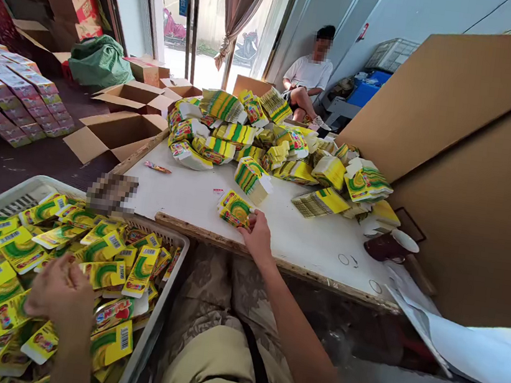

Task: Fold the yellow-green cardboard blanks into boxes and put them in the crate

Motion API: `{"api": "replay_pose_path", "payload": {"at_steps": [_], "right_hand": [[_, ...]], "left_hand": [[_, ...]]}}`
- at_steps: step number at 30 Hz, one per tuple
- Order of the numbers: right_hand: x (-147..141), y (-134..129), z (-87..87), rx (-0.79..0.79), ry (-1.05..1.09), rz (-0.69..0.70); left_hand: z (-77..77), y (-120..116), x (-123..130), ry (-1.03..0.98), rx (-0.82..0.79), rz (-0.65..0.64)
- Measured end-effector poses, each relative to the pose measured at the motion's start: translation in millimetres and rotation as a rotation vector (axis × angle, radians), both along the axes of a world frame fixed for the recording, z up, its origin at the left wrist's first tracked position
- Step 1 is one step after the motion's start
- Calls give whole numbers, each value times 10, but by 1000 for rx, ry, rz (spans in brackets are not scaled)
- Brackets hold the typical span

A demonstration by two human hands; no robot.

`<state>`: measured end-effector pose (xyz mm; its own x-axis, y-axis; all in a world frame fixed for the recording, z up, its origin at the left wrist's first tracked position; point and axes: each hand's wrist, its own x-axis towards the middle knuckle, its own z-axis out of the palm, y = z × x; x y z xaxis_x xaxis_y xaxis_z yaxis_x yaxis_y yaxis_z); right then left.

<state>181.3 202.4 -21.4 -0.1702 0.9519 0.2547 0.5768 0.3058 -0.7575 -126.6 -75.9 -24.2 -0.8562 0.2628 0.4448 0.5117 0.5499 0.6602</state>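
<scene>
Nearest, on the left, a pale plastic crate (168, 287) is heaped with yellow cartons (113, 345), and the left hand (63, 292) is over them; it is blurred, so whether its fingers grip anything cannot be told. To the right and a little farther, the right hand (257, 232) holds a single carton (234, 209) between thumb and fingers, by its right end, at the near edge of the white table (188, 198). The step in hand appears to be handling this one carton; the next move seems to call for a light pinch, since thin card would crease easily. Just beyond it stands a bundle of flattened cartons (253, 179), with a dark mug (389, 245) off to the right. A larger pile (229, 135) covers the table's far side; beyond that, a person (308, 76) sits by the doorway
</scene>
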Motion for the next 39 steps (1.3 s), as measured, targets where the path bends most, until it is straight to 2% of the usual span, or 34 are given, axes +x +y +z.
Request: {"api": "replay_pose_path", "payload": {"at_steps": [2, 4, 6, 7, 8, 9, 10, 11, 12, 14, 16, 19, 23, 25, 27, 31, 33, 36, 39], "right_hand": [[17, -48, 34, -19, 67, 14], [6, -132, 86, -46, 130, 33], [-56, -286, 149, -71, 182, 69], [-109, -398, 176, -86, 204, 110], [-175, -534, 194, -100, 220, 161], [-252, -689, 200, -117, 232, 230], [-334, -858, 191, -158, 253, 365], [-417, -1030, 167, -182, 250, 445], [-496, -1195, 129, -207, 240, 519], [-626, -1472, 38, -293, 242, 660], [-712, -1651, -34, -360, 271, 706], [-777, -1775, -62, -471, 363, 774], [-824, -1865, -51, -623, 456, 870], [-839, -1886, -71, -643, 422, 847], [-836, -1856, -103, -623, 369, 760], [-768, -1655, -164, -535, 411, 590], [-717, -1557, -187, -515, 462, 579], [-637, -1475, -187, -481, 463, 571], [-518, -1391, -89, -406, 426, 574]], "left_hand": [[51, -91, -51, 126, 4, 121], [99, -109, -19, 300, 72, 154], [103, -15, 146, 389, 209, 25], [80, 69, 280, 338, 279, -109], [40, 167, 441, 220, 386, -289], [-12, 270, 616, -27, 444, -500], [-71, 367, 792, -307, 505, -685], [-130, 450, 954, -558, 577, -792], [-183, 515, 1090, -765, 642, -824], [-249, 585, 1255, -1101, 765, -786], [-248, 591, 1277, -1294, 887, -673], [-165, 553, 1172, -1417, 1057, -542], [-107, 537, 1094, -1479, 1165, -499], [-145, 551, 1123, -1440, 1134, -435], [-206, 568, 1172, -1376, 1061, -405], [-284, 583, 1233, -1215, 930, -596], [-288, 580, 1230, -1172, 856, -623], [-285, 573, 1209, -1188, 773, -509], [-286, 573, 1162, -1216, 753, -518]]}}
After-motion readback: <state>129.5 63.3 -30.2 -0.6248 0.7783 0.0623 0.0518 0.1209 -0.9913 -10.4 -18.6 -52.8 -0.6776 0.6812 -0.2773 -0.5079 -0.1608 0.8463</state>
